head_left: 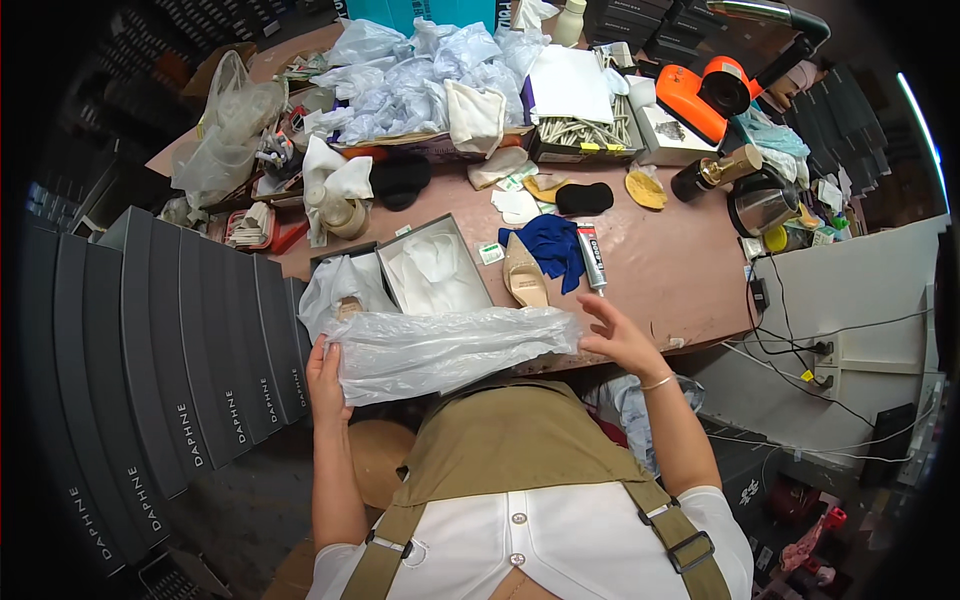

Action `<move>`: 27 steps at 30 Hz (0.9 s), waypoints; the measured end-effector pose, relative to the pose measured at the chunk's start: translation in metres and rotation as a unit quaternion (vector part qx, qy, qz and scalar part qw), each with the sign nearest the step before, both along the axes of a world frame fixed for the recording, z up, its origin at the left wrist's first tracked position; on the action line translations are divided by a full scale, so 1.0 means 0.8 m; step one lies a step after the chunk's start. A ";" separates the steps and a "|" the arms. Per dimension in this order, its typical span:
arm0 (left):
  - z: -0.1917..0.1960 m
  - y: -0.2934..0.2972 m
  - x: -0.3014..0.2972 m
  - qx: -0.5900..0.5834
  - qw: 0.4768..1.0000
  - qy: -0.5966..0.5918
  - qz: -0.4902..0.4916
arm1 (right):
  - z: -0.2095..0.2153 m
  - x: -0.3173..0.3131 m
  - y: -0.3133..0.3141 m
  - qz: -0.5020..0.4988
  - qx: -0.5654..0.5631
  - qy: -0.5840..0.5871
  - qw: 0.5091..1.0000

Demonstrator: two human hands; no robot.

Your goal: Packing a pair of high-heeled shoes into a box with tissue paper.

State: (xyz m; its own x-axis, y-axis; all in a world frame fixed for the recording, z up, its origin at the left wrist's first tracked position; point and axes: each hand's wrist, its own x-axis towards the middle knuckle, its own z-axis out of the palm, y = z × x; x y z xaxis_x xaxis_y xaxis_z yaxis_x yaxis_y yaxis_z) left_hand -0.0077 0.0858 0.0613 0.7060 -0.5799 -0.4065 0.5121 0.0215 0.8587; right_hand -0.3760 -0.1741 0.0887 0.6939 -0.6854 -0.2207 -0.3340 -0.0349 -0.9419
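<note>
A long translucent white plastic bag stretches across in front of me at the table's near edge. My left hand is closed on its left end. At its right end my right hand is open, fingers apart, the thumb close to the plastic. Behind the bag lies an opened grey shoebox lined with white paper. More crumpled plastic covers the box's left part, with something beige showing through it. A beige pointed shoe rests on the table beside a blue cloth and a glue tube.
Dark shoeboxes are stacked along my left. At the back stand a carton heaped with crumpled plastic bags and a tray of white sticks. An orange device, a torch and a kettle are at right.
</note>
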 end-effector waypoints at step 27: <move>0.008 -0.003 0.018 0.081 0.968 0.004 -0.238 | 0.009 0.013 0.011 -0.176 0.233 -0.135 0.947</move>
